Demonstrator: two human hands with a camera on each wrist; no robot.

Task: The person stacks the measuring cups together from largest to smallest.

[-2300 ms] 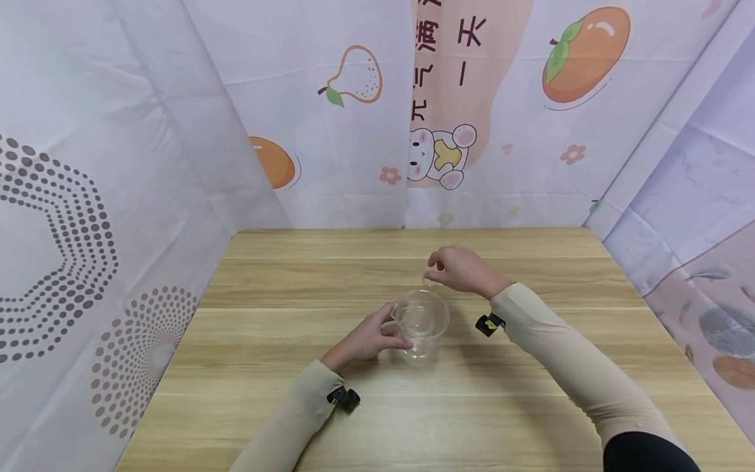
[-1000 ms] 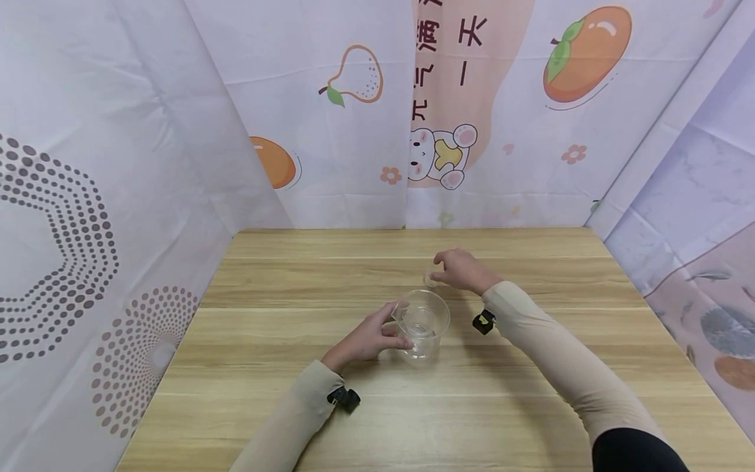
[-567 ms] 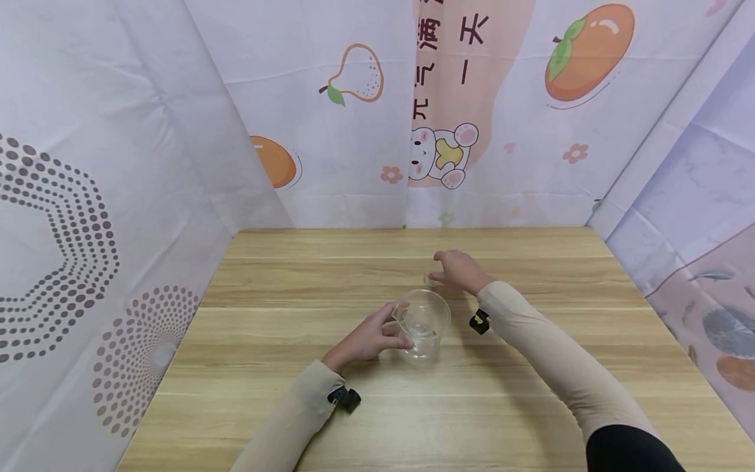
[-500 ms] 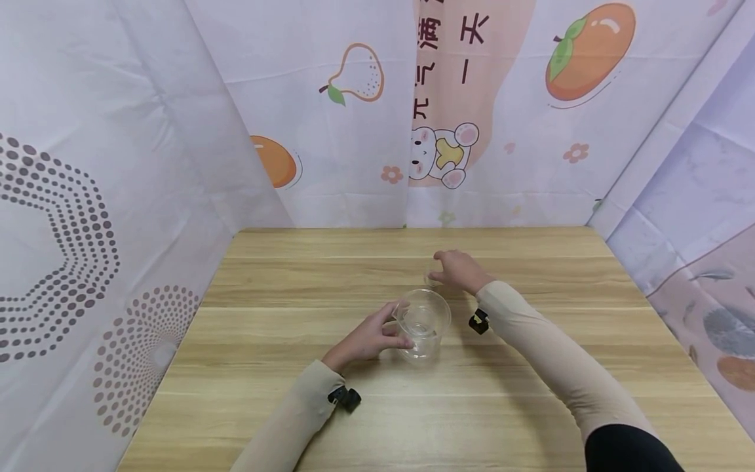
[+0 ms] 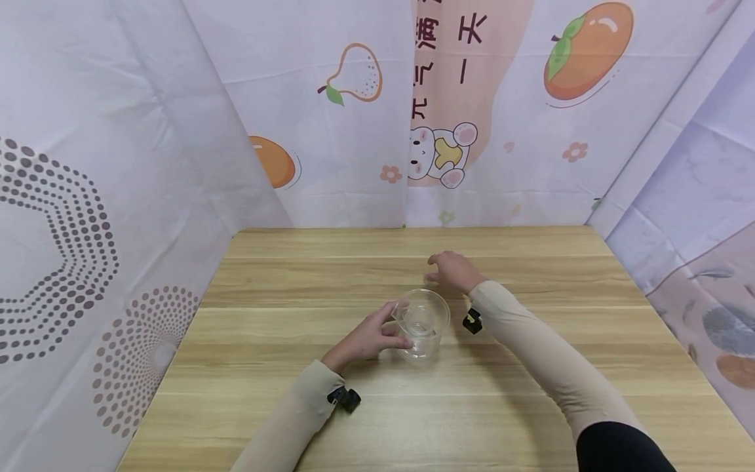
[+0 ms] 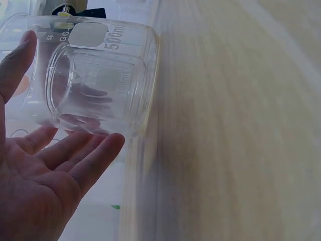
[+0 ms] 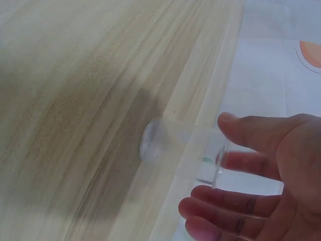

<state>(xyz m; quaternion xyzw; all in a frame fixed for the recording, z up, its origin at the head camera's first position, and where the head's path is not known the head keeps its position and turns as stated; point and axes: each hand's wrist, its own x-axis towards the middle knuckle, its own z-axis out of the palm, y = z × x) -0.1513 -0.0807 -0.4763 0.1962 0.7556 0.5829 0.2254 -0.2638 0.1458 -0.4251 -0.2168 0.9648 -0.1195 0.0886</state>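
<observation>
Well left of the big beaker (image 6: pixel 113 36) hangs a pale cloth (image 5: pixel 47 223) printed with grey dots. Nearer to the beaker comes your left sleeve (image 5: pixel 295 413), beige and smooth, with a small black camera (image 5: pixel 345 398) at the wrist. Your left hand (image 5: pixel 367 337) holds the big beaker by its left side: thumb on the near wall, fingers on the far one, spread about as wide as the beaker itself.

The big beaker reads "500ml" and "GG-17" in white print beside a pale blank patch; it is clear, round-walled and spouted at the rim. Inside it sits the inner beaker (image 6: pixel 95 95), also clear, with a fainter "ml" mark whose figure is hard to read. Beyond the big beaker, the curtain (image 5: pixel 354 164) carries sideways lettering, "元气满" and "一天", over a cartoon rabbit (image 5: pixel 436 155).

Just beyond the big beaker and slightly right is the small glass (image 7: pixel 180 148), a clear short cylinder. Your right hand (image 5: pixel 455 270) is at its rim, thumb and fingers a moderate gap apart on either side; you cannot tell whether they pinch it. Your right sleeve (image 5: pixel 542 347), beige then black, runs off to the beaker's near right, over the wood-grained table (image 5: pixel 295 295).
</observation>
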